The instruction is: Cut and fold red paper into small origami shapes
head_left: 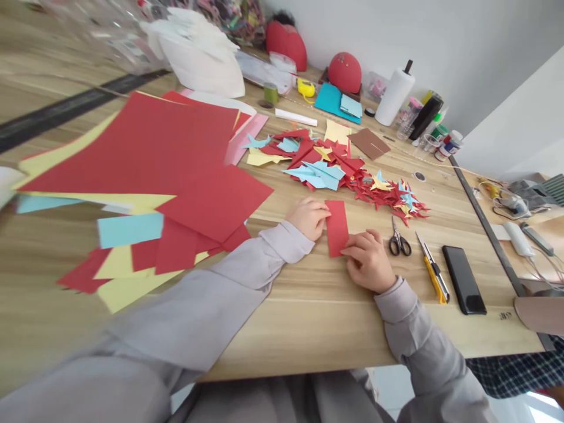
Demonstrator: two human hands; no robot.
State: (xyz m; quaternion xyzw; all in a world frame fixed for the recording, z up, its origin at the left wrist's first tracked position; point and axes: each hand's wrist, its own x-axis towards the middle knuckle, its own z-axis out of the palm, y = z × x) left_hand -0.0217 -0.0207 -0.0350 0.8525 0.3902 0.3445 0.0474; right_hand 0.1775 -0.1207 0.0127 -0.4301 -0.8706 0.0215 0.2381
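Clock face centred on a narrow red strip [337, 228] of paper, lying flat on a wood-grain bench [264, 352]. At nine o'clock, far left, a light blue strip [131, 230], with red and yellow cut pieces around it. Between nine and ten, large red sheets [145, 147] with yellow sheets showing beneath. Between ten and eleven, farther back, a white bundle [202, 64]. From ten, over the top and nearly to three, a long heap of folded paper shapes [348, 167], mostly red, some blue and yellow. Between eleven and twelve, behind the heap, a yellow tape measure [305, 87].

Just left of centre, left hand [308, 219] with fingers curled and close together, tips touching the strip's left edge; cannot tell whether clamped on it. At twelve, well back, a bright blue folder [328, 104]. At four, right hand [369, 260] with thumb and finger together, pinching the strip's lower right corner.

At one, brown paper [369, 143], then a white roll [395, 97] standing farther back. At three, scissors [399, 241] with black handles. Between three and four, a yellow utility knife [433, 269], then a black phone [464, 279].
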